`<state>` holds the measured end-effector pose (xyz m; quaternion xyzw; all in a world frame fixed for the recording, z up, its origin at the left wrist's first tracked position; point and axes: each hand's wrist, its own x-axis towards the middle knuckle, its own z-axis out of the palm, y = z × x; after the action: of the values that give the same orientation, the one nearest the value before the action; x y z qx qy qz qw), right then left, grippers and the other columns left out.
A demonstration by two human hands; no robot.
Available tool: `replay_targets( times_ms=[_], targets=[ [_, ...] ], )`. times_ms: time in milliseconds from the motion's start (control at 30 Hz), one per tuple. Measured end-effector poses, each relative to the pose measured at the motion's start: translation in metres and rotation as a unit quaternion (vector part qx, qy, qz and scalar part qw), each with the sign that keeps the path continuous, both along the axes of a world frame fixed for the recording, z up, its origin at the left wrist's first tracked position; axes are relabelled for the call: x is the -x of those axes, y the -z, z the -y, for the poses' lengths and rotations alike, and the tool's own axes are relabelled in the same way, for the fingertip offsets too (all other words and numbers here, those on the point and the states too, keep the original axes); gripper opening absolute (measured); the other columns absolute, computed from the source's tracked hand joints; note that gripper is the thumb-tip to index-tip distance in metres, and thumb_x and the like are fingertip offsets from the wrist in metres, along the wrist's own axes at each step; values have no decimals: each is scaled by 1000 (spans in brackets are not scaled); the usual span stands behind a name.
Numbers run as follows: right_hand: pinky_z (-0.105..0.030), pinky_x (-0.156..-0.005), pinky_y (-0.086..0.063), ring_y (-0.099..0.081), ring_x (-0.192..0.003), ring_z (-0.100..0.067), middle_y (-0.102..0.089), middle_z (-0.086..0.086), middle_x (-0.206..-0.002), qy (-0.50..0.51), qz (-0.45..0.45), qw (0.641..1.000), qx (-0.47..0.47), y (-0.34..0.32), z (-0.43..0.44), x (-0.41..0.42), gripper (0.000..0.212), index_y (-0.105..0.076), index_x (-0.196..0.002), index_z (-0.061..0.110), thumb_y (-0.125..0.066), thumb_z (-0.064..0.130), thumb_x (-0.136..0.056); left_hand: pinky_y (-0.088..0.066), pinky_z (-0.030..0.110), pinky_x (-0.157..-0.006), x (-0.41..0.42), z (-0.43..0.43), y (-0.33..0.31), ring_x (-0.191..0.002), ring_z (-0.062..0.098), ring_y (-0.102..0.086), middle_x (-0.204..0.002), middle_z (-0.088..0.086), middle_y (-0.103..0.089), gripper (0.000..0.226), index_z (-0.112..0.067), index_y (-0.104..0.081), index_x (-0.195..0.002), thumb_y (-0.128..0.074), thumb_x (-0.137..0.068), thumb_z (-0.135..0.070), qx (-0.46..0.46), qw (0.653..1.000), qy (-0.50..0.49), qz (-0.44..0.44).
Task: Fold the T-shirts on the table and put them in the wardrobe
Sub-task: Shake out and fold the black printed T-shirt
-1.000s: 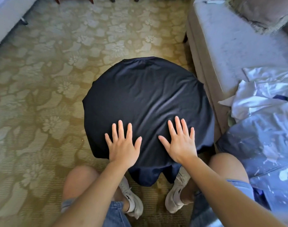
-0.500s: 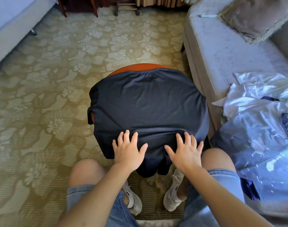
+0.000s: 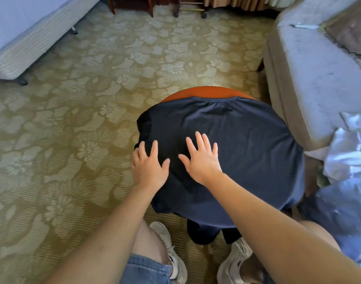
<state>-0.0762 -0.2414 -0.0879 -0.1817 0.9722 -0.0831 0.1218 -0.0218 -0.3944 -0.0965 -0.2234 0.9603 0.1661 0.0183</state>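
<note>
The left hand [image 3: 148, 168] and right hand [image 3: 201, 160] press flat, fingers spread, on the dark navy fabric T-shirt [image 3: 247, 144]; its collar points away, the left hand at its left edge.

Bright, soft daylight from far right. Bluish glare washes sofa [image 3: 310, 83] and heaped cloth [image 3: 351, 156]. T-shirt [image 3: 247, 144] darkest at left edge. Frame edges bow; lower right corner blurred.
</note>
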Motion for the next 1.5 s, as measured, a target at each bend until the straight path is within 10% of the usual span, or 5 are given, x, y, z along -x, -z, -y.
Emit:
replay_targets(
  times_ms=[500, 1000, 1300, 1500],
  targets=[
    [-54, -120, -3, 9, -150, -22, 7, 2, -164, 82, -25, 994, -63, 31, -45, 48, 73, -5, -156, 28, -13, 66, -94, -17, 58, -116, 44, -3, 18, -145, 34, -17, -154, 13, -25, 63, -19, -38, -146, -55, -92, -48, -18, 994, -4, -107],
    [-49, -121, -1, 9, -150, -18, 4, 4, -164, 90, -27, 994, -61, 28, -93, 47, 74, -7, -156, 28, -15, 66, -93, -27, 54, -114, 60, 14, 14, -141, 38, -30, -156, 20, -23, 84, -24, -1, -156, -43, -93, -61, -135, 972, -189, -37],
    [-49, -121, 0, 10, -150, -18, 4, 4, -164, 90, -26, 994, -58, 29, -95, 47, 73, -6, -156, 29, -16, 66, -94, -30, 51, -114, 59, 23, 11, -146, 30, -17, -160, 11, -14, 83, -41, -7, -153, -61, -92, -31, -216, 965, -134, -65],
    [-51, -121, 0, 12, -149, -20, 7, 2, -164, 86, -18, 994, -71, 27, -92, 47, 75, -3, -156, 27, -12, 66, -92, -22, 44, -119, 71, 36, 5, -148, 26, -14, -160, 6, -19, 85, -18, -15, -156, -66, -89, -23, -205, 966, -121, -98]
  ],
)
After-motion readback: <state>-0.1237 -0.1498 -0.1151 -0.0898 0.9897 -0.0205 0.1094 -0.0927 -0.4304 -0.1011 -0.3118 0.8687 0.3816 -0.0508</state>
